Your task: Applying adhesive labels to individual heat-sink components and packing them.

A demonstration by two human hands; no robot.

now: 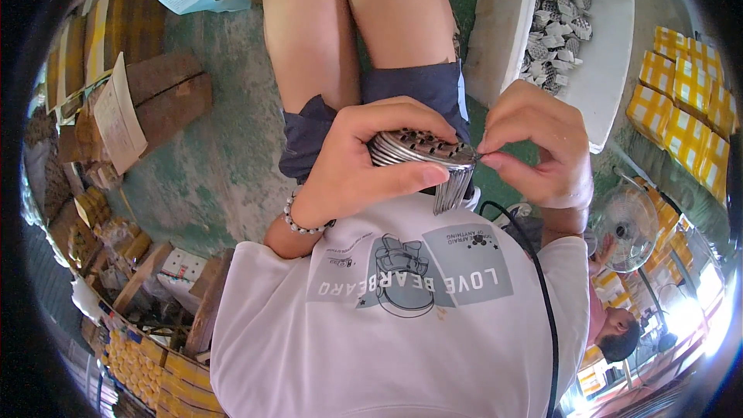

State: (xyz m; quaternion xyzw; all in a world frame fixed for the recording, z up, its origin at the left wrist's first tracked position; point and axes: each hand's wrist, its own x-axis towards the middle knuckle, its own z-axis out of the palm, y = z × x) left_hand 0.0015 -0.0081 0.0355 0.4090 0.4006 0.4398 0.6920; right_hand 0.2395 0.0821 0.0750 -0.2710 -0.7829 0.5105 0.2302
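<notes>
A stack of round, perforated metal discs (426, 148) is gripped in my left hand (354, 159), thumb on the near side and fingers over the far side. The top disc has many dark holes, and the lower edges show as shiny stacked rings. Thin metal strips (454, 188) hang below its right part. With thumb and forefinger, my right hand (537, 142) pinches at the right rim, where a small dark strand shows; its details are too small to tell. A bead bracelet (299, 217) circles my left wrist.
At upper right stands a white foam box (609, 29) holding several round mesh pieces with white tags (557, 29). Yellow-taped cartons (676, 116) are stacked beyond. A fan (627, 229) and another person (615, 325) are at lower right. Cardboard boxes (168, 87) lie left; a black cable (540, 284) crosses my shirt.
</notes>
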